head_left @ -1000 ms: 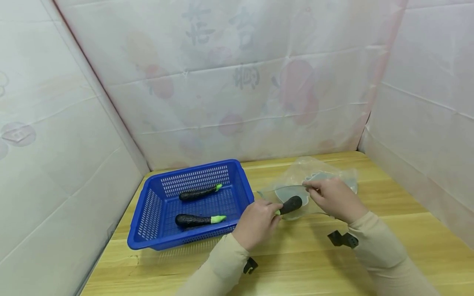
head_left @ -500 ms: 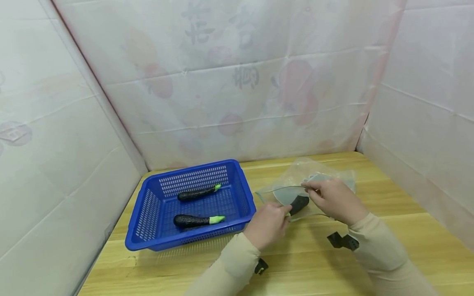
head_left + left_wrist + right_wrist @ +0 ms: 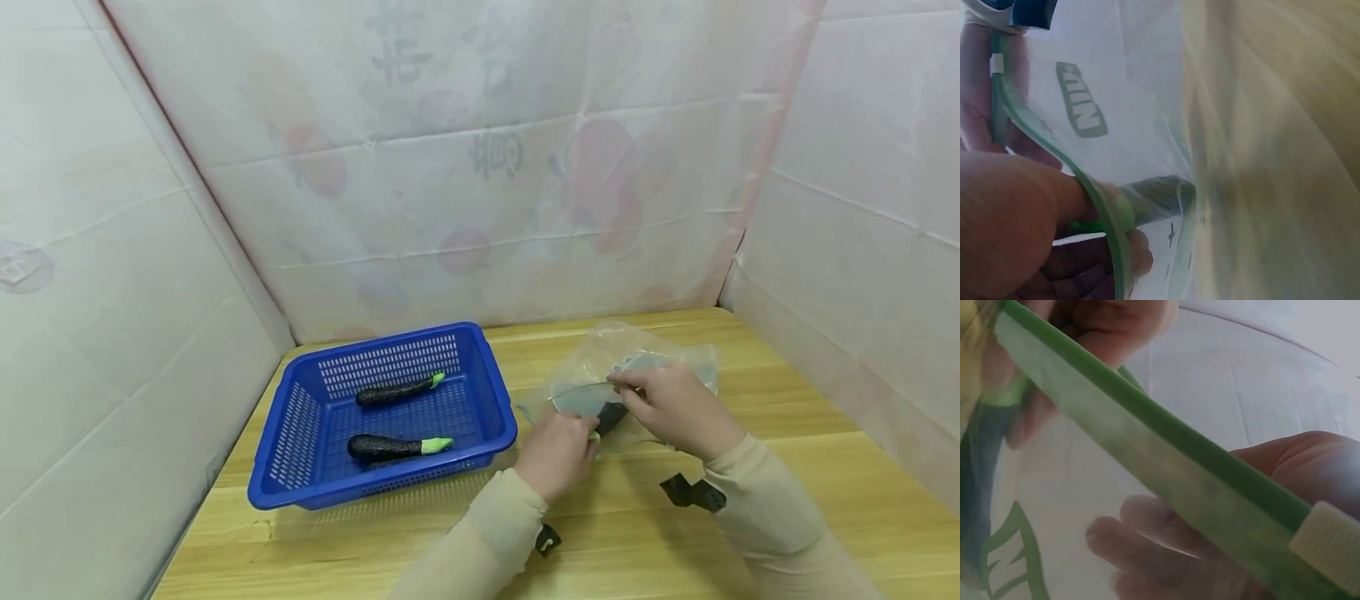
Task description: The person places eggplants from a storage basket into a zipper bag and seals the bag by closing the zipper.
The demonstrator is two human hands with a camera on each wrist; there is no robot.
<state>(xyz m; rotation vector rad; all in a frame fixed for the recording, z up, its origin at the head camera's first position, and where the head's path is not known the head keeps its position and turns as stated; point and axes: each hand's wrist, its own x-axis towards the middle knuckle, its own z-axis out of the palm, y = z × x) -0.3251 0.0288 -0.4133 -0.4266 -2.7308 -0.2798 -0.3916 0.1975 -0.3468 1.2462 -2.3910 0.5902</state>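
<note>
My left hand (image 3: 555, 454) pinches an eggplant (image 3: 611, 418) by its light green stem end. In the left wrist view the dark body of the eggplant (image 3: 1157, 199) lies inside a clear zip bag (image 3: 1129, 150), and the fingertips reach past the green-edged mouth. At the other side of that mouth, my right hand (image 3: 678, 408) pinches the rim of the zip bag (image 3: 600, 350), holding it up. A white slider (image 3: 1329, 547) sits on the green zip strip by the right hand. Bag film and the right hand partly cover the eggplant in the head view.
Left of the bag stands a blue perforated basket (image 3: 382, 479) with two more eggplants, one at the back (image 3: 397, 392) and one at the front (image 3: 382, 448). All rest on a wooden table (image 3: 600, 550). Printed white sheets (image 3: 420, 192) wall in three sides.
The left hand has moved right, carrying the eggplant deeper into the bag. The right hand has stayed almost in place on the rim. The basket's eggplants rest as before.
</note>
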